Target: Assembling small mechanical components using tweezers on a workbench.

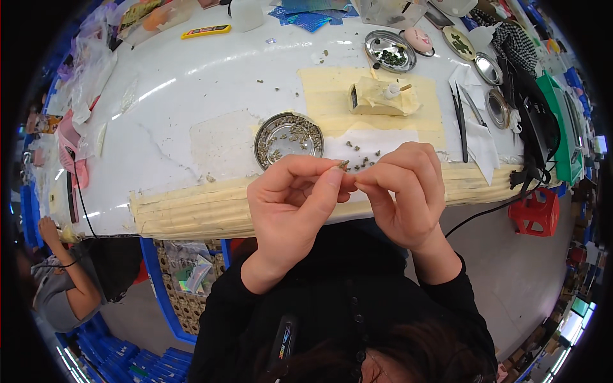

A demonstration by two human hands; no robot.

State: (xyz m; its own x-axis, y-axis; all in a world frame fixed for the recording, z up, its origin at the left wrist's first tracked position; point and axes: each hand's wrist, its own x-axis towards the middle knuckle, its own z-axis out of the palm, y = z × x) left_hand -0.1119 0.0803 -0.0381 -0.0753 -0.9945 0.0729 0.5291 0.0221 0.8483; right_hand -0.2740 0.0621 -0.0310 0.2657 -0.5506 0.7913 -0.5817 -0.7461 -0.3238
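Head view: tiny piece [343,165] at bench [211,76] edge, left hand [284,198] fingers clamped on it; right hand [412,191] fingers together, contents unclear. Probably light, stiff (maybe slippery); best held by its sides.

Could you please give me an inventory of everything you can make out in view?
tiny piece: 1, greenish-brown, centre
dish of tiny pieces: 1, silver, mid-table
loose pieces: several, brownish, on white paper
taped block: 1, cream, beyond the paper
dish of dark pieces: 1, silver, beyond the block
slim tools: 2, black and silver, right of block
box cutter: 1, yellow and red, far left
table: 1, white, centre
stool: 1, red, floor, right
crate: 1, blue, below table, left
co-worker's hand: 1, bare, left edge
other clutter: uncounted, mixed, edges
left hand: 1, bare, centre, fingers pinching tiny piece
right hand: 1, bare, beside it, grip unclear
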